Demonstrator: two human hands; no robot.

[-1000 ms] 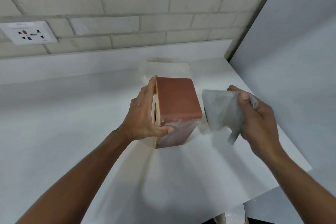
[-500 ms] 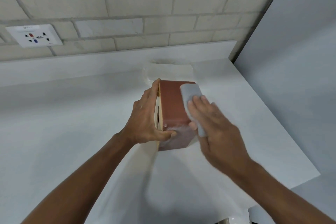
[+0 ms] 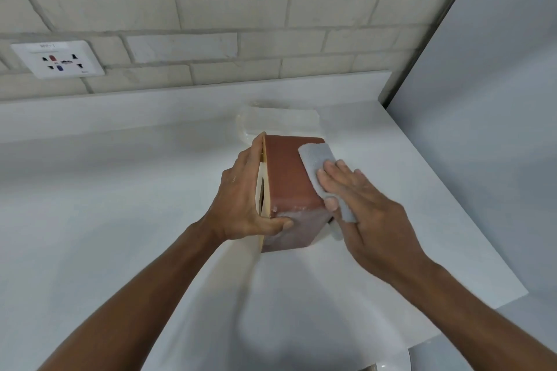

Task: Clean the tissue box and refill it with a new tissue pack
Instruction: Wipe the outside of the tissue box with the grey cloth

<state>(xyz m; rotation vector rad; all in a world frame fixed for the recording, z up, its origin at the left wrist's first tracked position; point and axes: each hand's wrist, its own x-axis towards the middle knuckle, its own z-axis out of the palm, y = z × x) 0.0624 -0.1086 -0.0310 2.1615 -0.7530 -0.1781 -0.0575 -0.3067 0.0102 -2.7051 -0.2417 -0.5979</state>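
A reddish-brown tissue box stands on its side on the white counter, its pale slotted face turned left. My left hand grips that left face, thumb across the near end. My right hand lies flat on a folded grey cloth, pressing it against the box's top right edge. Behind the box lies a clear-wrapped tissue pack, partly hidden by it.
A brick wall with a white power socket runs along the back. A grey panel closes off the right side. The counter's right corner and front edge lie close to my right arm.
My right hand brought the cloth from the air at the right onto the box and now presses it along the top right edge. My left hand keeps its hold.
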